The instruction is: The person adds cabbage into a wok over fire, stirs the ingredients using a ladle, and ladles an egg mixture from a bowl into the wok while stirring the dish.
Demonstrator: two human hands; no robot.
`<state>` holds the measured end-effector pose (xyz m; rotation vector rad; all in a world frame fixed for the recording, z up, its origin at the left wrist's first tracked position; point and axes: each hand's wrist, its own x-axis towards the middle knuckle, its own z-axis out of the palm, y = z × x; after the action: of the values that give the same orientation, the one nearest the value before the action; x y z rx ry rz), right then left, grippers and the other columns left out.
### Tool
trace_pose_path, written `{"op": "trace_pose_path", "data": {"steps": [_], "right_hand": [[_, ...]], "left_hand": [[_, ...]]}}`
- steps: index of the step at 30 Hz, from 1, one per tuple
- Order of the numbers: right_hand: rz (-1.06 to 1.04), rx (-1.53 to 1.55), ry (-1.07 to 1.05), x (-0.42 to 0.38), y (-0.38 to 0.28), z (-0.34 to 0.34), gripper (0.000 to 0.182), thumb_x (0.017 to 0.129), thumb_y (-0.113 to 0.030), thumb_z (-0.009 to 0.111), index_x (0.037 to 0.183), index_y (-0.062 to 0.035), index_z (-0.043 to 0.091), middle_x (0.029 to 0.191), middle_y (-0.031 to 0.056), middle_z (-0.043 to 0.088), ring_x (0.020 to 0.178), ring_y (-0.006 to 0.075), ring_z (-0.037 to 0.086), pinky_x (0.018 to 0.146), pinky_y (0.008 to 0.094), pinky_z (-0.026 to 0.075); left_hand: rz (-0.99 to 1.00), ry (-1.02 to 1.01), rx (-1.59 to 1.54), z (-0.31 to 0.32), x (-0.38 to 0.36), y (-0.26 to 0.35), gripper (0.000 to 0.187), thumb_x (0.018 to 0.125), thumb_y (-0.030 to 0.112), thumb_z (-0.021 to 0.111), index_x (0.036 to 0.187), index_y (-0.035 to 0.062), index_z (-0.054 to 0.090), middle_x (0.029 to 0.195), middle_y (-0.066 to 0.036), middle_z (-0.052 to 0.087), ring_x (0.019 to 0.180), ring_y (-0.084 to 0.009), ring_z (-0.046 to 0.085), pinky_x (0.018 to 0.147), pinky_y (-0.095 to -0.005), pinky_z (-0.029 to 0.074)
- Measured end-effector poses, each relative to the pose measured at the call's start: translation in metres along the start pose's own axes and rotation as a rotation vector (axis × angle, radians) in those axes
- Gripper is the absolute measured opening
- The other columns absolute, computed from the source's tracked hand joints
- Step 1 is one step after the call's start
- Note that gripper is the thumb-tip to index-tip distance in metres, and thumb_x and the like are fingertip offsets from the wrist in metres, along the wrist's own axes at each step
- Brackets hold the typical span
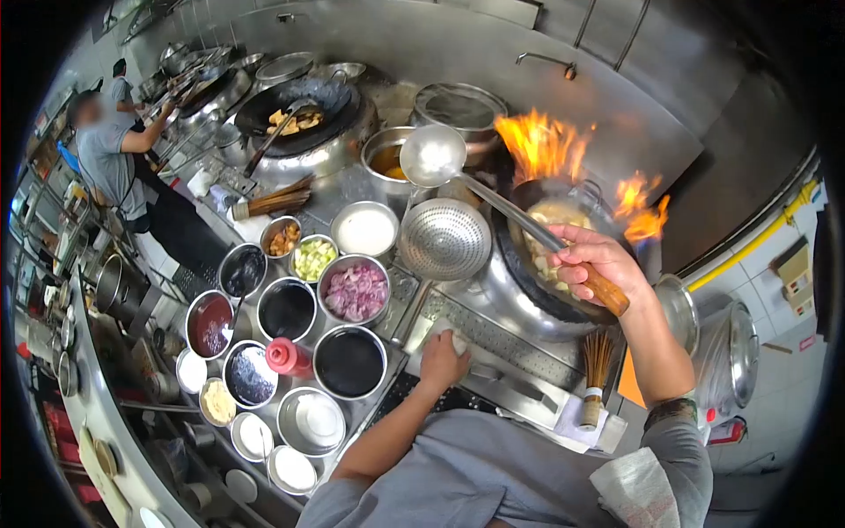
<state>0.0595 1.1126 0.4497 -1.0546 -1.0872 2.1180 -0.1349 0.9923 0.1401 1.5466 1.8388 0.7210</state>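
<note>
My right hand [598,264] is closed around the handle of a metal ladle [433,157], near its wooden end. The ladle's bowl is raised above a pot of amber liquid [385,162]. Below and left of that hand sits a wok [528,255] with pale food pieces in it, and tall flames [546,145] rise at its far side. My left hand [443,359] is low at the stove's front edge, its fingers closed on a whitish cloth [458,339]. Just beyond it lies a perforated strainer [444,239], its handle pointing toward me.
To the left stand several metal containers, among them chopped red onion [354,293], dark sauce [350,363] and a red squeeze bottle [289,357]. A bamboo brush [595,365] stands at right. Another wok [299,110] sits further left, and a person [114,154] works beyond.
</note>
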Motion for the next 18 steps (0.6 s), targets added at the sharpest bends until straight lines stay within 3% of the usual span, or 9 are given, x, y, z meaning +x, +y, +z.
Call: {"op": "trace_pose_path", "data": {"steps": [6, 7, 10, 11, 12, 14, 16, 18], "right_hand": [[-0.056, -0.420, -0.034, 0.024, 0.041, 0.006, 0.062, 0.089, 0.004, 0.058, 0.146, -0.0053, 0.035, 0.089, 0.0039, 0.054, 0.053, 0.0072, 0.048, 0.038, 0.0236, 0.041], [-0.073, -0.483, -0.038, 0.025, 0.044, 0.008, 0.063, 0.091, 0.001, 0.058, 0.148, -0.0061, 0.033, 0.081, 0.0024, 0.055, 0.054, 0.0074, 0.051, 0.041, 0.0250, 0.043], [-0.145, -0.745, 0.006, 0.029, 0.066, 0.011, 0.061, 0.092, 0.000, 0.056, 0.148, -0.0089, 0.034, 0.082, 0.0017, 0.055, 0.054, 0.0075, 0.050, 0.046, 0.0243, 0.044], [-0.196, -0.820, 0.039, 0.031, 0.079, 0.013, 0.063, 0.092, -0.004, 0.059, 0.149, -0.0094, 0.033, 0.085, 0.0055, 0.059, 0.056, 0.0107, 0.052, 0.052, 0.0270, 0.047], [-0.170, -1.117, 0.091, 0.036, 0.092, 0.008, 0.065, 0.091, -0.007, 0.061, 0.149, -0.0087, 0.032, 0.101, 0.0154, 0.065, 0.068, 0.0244, 0.065, 0.065, 0.0368, 0.053], [-0.496, -1.267, 0.062, 0.051, 0.129, 0.005, 0.066, 0.090, -0.011, 0.061, 0.149, -0.0094, 0.032, 0.119, 0.0245, 0.063, 0.091, 0.0380, 0.069, 0.082, 0.0449, 0.053], [-0.271, -1.226, 0.062, 0.066, 0.152, 0.016, 0.065, 0.090, -0.013, 0.060, 0.150, -0.0100, 0.033, 0.131, 0.0281, 0.057, 0.112, 0.0429, 0.062, 0.096, 0.0463, 0.048], [-0.183, -1.174, 0.040, 0.079, 0.173, 0.017, 0.067, 0.090, -0.015, 0.060, 0.151, -0.0087, 0.032, 0.132, 0.0279, 0.057, 0.118, 0.0410, 0.059, 0.100, 0.0434, 0.047]], "left_hand": [[-0.007, -0.028, 0.010, -0.001, 0.000, -0.001, 0.067, 0.081, 0.032, 0.075, 0.133, 0.0001, 0.047, 0.120, -0.025, 0.054, 0.115, -0.0437, 0.052, 0.098, -0.0486, 0.045], [-0.007, -0.026, 0.011, 0.002, 0.001, -0.004, 0.067, 0.081, 0.032, 0.075, 0.133, 0.0002, 0.047, 0.119, -0.025, 0.054, 0.114, -0.0436, 0.052, 0.098, -0.0482, 0.045], [-0.012, -0.030, 0.010, 0.001, 0.002, 0.000, 0.065, 0.079, 0.030, 0.076, 0.130, -0.0008, 0.049, 0.120, -0.025, 0.055, 0.115, -0.0433, 0.053, 0.097, -0.0500, 0.045], [-0.011, -0.035, 0.012, -0.003, 0.002, 0.003, 0.064, 0.079, 0.030, 0.077, 0.128, -0.0013, 0.050, 0.121, -0.025, 0.055, 0.116, -0.0433, 0.053, 0.097, -0.0511, 0.044], [0.061, 0.025, 0.067, -0.013, -0.003, 0.012, 0.066, 0.079, 0.031, 0.077, 0.130, -0.0012, 0.049, 0.124, -0.024, 0.055, 0.119, -0.0427, 0.051, 0.100, -0.0524, 0.042], [0.207, 0.151, 0.174, -0.030, -0.010, 0.031, 0.070, 0.079, 0.033, 0.076, 0.134, -0.0010, 0.048, 0.130, -0.023, 0.054, 0.127, -0.0414, 0.047, 0.104, -0.0549, 0.038], [0.278, 0.226, 0.316, -0.047, 0.005, 0.034, 0.074, 0.080, 0.036, 0.075, 0.137, -0.0003, 0.047, 0.135, -0.021, 0.052, 0.133, -0.0403, 0.041, 0.108, -0.0575, 0.033], [0.241, 0.216, 0.494, -0.077, 0.024, 0.040, 0.075, 0.082, 0.040, 0.072, 0.140, 0.0006, 0.047, 0.143, -0.017, 0.049, 0.139, -0.0404, 0.035, 0.113, -0.0607, 0.026]]}}
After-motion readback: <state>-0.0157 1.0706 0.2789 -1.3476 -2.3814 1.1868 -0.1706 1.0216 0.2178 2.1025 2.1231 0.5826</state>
